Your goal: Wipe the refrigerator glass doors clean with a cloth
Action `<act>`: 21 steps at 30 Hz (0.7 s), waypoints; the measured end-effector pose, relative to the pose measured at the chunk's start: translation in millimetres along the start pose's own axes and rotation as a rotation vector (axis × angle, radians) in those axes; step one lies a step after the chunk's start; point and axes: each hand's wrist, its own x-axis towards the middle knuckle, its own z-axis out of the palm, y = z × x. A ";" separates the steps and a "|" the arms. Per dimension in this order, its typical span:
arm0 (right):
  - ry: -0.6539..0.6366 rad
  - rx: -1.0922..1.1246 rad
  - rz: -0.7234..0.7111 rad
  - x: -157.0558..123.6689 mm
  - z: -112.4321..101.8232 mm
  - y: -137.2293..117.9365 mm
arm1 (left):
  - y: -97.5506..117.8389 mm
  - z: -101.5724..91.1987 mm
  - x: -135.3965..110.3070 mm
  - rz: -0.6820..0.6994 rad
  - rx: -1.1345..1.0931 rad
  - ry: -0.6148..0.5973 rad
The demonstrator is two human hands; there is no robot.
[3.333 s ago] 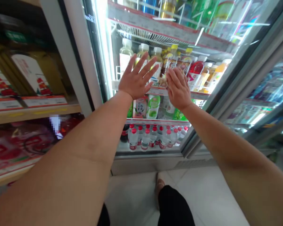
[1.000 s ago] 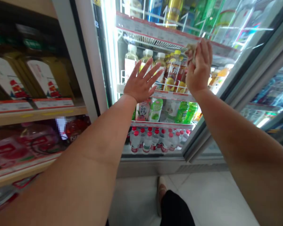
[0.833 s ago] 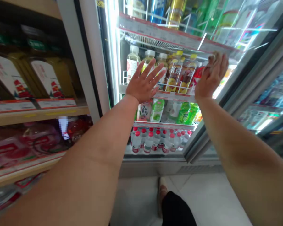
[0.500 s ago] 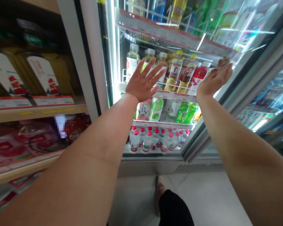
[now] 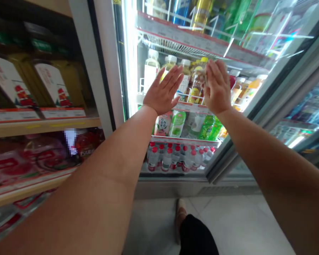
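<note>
My left hand (image 5: 163, 90) lies flat against the glass door (image 5: 202, 117) of a drinks fridge, fingers spread and holding nothing. Just to its right, my right hand (image 5: 217, 90) presses a crumpled beige cloth (image 5: 202, 76) against the same glass, fingers stretched over it. Behind the glass at hand height stand rows of bottled drinks (image 5: 151, 69) on a wire shelf. Most of the cloth is hidden under my palm.
Lower fridge shelves hold green and pink cartons (image 5: 177, 124) and red-capped water bottles (image 5: 172, 157). Left of the fridge frame (image 5: 101, 67), a wooden shelf (image 5: 42, 124) carries large oil bottles with price tags. A second fridge door (image 5: 295, 106) angles off right. Pale floor tiles (image 5: 241, 226) lie below.
My right hand has slid the cloth leftward across the glass from the door's right edge to beside my left hand. My left hand has stayed flat in place.
</note>
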 end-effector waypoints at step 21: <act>0.513 -0.094 0.895 -44.7 -3.6 70.6 | 0.7 0.6 -1.3 -0.005 0.005 0.011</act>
